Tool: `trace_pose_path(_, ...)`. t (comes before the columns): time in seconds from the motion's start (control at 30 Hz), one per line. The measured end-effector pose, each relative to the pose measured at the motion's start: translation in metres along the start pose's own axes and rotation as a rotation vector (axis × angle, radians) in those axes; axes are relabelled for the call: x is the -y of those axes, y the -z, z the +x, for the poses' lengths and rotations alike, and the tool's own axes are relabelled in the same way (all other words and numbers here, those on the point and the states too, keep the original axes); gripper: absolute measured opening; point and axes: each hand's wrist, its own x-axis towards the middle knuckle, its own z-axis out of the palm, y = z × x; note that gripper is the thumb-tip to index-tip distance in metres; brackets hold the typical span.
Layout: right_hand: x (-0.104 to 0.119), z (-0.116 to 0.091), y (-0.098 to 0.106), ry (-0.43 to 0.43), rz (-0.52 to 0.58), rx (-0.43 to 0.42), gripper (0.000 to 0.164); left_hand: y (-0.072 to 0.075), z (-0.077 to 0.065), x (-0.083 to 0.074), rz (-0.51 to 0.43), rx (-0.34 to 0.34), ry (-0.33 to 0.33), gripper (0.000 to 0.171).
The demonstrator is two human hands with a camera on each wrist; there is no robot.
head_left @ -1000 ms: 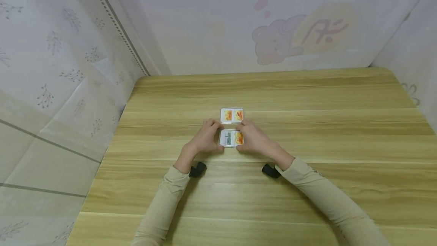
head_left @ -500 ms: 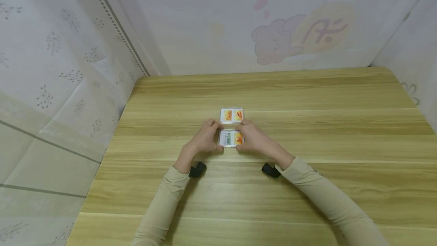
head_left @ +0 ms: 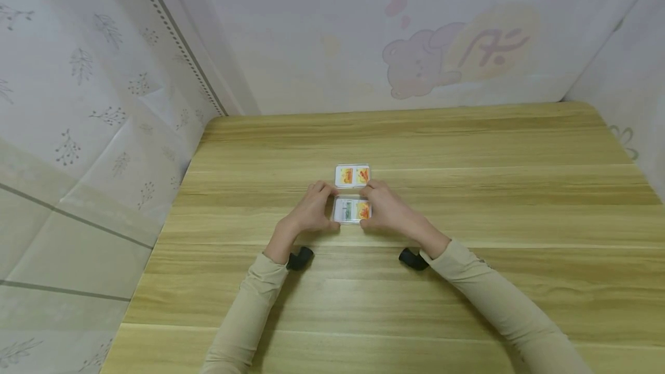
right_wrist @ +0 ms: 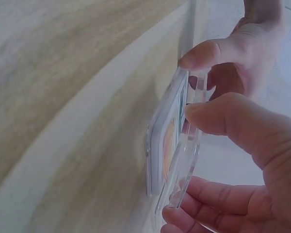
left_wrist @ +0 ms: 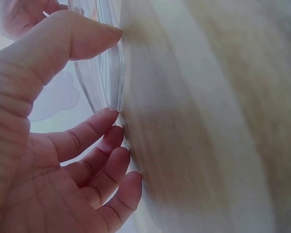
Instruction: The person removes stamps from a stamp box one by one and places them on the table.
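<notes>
In the head view, a flat clear plastic case (head_left: 348, 210) with a white insert bearing a greenish and an orange picture lies between both hands. My left hand (head_left: 312, 209) holds its left end, thumb on the near edge and fingertips at the far edge; the left wrist view shows the clear case (left_wrist: 111, 73) between thumb and index finger. My right hand (head_left: 389, 211) pinches the clear cover (right_wrist: 190, 158) by its edges. In the right wrist view this cover slants away from the white insert (right_wrist: 157, 141), leaving a gap at the right end.
Just beyond lies a second clear case (head_left: 353, 175) with two orange pictures. Everything lies on a wood-grain table (head_left: 467, 189). Black wrist mounts (head_left: 300, 258) stick out under both sleeves. Patterned white cloth (head_left: 312, 45) hangs behind the table and at its sides.
My right hand has shifted very slightly, and the orange picture in the near case looks more distorted through the clear cover. The left hand and the far case stay in place.
</notes>
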Motion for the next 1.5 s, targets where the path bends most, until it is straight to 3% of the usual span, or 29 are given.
trace_pose_path(0.57,-0.006,-0.014,0.011,-0.031,-0.012,-0.027,0.066,0.001,-0.002,-0.001,-0.026,-0.005,-0.009,0.056)
trace_pose_path(1.5,-0.032,-0.043,0.026,-0.050,-0.011,-0.082,0.064,0.003,-0.001,-0.002,-0.009,-0.011,-0.032,0.055)
